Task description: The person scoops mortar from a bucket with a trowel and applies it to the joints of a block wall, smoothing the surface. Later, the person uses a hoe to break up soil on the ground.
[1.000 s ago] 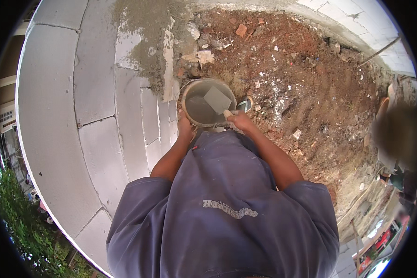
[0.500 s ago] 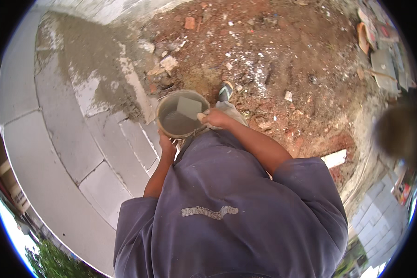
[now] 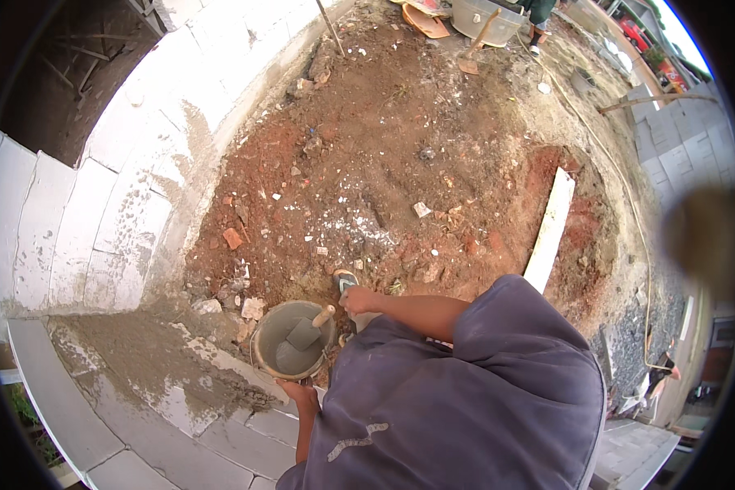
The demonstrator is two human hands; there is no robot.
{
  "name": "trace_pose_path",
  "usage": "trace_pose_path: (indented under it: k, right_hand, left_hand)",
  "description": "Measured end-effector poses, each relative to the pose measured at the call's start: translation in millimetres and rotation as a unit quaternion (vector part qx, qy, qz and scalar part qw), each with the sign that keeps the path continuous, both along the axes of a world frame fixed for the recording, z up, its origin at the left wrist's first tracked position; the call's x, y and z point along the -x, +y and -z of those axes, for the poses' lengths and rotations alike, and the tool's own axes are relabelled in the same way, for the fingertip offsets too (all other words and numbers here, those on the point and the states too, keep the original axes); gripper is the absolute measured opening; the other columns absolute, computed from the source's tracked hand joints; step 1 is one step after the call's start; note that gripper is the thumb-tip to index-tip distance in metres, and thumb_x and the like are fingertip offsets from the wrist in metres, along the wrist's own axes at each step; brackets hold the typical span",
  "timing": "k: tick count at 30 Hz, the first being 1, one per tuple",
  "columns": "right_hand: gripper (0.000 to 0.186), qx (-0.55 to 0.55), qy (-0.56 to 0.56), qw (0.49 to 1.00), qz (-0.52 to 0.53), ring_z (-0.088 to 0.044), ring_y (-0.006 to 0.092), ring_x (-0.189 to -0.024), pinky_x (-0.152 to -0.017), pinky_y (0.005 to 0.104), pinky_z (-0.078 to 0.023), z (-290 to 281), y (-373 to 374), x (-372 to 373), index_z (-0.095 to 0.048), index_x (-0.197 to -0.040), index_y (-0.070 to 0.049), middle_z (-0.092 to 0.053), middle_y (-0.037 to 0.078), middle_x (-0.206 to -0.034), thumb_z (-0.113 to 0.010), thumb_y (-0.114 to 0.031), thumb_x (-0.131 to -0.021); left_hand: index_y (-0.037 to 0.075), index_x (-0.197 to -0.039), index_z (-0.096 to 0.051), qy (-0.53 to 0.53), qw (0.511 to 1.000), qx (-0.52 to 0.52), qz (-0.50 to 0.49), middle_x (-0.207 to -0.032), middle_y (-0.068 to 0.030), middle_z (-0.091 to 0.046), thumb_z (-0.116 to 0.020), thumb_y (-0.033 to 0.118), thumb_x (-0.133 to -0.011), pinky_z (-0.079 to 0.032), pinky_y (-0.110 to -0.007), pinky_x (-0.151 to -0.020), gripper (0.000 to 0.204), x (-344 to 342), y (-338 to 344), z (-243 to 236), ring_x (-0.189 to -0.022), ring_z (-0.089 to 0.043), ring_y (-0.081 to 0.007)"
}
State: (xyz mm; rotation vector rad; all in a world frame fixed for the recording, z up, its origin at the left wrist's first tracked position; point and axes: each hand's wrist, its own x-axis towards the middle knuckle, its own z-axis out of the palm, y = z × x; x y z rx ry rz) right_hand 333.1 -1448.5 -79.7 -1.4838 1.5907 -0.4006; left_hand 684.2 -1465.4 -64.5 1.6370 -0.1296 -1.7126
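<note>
A bucket [image 3: 263,357] with grey wet mortar [image 3: 290,359] in it is tilted slightly beside the block wall. My left hand [image 3: 298,392] grips its near lower edge, with the fingers partly hidden under it. A trowel [image 3: 305,335] rests in the bucket, its blade against the mortar and its pale handle [image 3: 325,316] sticking up over the rim. Just right of that handle, and apart from it, is my right hand [image 3: 358,300], empty with the fingers loosely bent. One shoe [image 3: 345,278] shows beyond the right hand.
A block wall [image 3: 229,445] smeared with mortar runs along the near left and meets a taller wall [image 3: 57,237]. Rubble covers the reddish soil [image 3: 400,147]. A white board [image 3: 551,229] lies to the right. At the far side are a grey tub [image 3: 486,20], a shovel [image 3: 469,61] and another person's leg [image 3: 539,12].
My view has swung to the right, over the soil. My right hand has let go of the trowel, which now leans in the bucket. The left hand stays on the bucket.
</note>
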Motion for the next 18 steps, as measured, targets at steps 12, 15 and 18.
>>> trace_pose_path:
  k: [12, 15, 18]
  right_hand:
    - [0.045, -0.234, 0.134, 0.894, 0.357, -0.071, 0.0348, -0.093, -0.081, 0.044, -0.057, 45.7, 140.5, 106.6, -0.074, -0.096, 0.0, -0.072, 0.02, -0.093, -0.07, -0.043, -0.083]
    - [0.044, -0.242, 0.123, 0.892, 0.362, -0.071, 0.0343, -0.091, -0.081, 0.0454, -0.057, 41.5, 140.0, 112.0, -0.073, -0.096, 0.002, -0.072, 0.023, -0.093, -0.066, -0.04, -0.085]
    - [0.044, -0.172, 0.135, 0.922, 0.32, -0.072, 0.0327, -0.09, -0.08, 0.0463, -0.056, 55.3, 104.6, 147.4, -0.072, -0.097, 0.003, -0.072, 0.023, -0.09, -0.065, -0.039, -0.086]
  left_hand:
    - [0.019, -0.152, -0.037, 0.043, 0.998, 0.054, 0.007, -0.16, -0.008, -0.03, -0.026, 0.06, -0.102, -0.034, -0.049, -0.114, 0.065, 36.6, -70.0, 6.6, -0.143, -0.034, -0.0291]
    - [0.016, -0.153, -0.034, 0.009, 0.998, 0.043, 0.04, -0.159, -0.0103, -0.032, -0.023, 0.057, -0.103, -0.036, -0.051, -0.114, 0.065, 71.9, -92.2, -31.2, -0.142, -0.036, -0.0323]
    - [0.017, -0.151, -0.036, -0.028, 0.994, 0.062, 0.084, -0.157, -0.0074, -0.032, -0.031, 0.053, -0.102, -0.038, -0.049, -0.111, 0.061, 85.3, -122.9, -46.3, -0.138, -0.039, -0.0305]
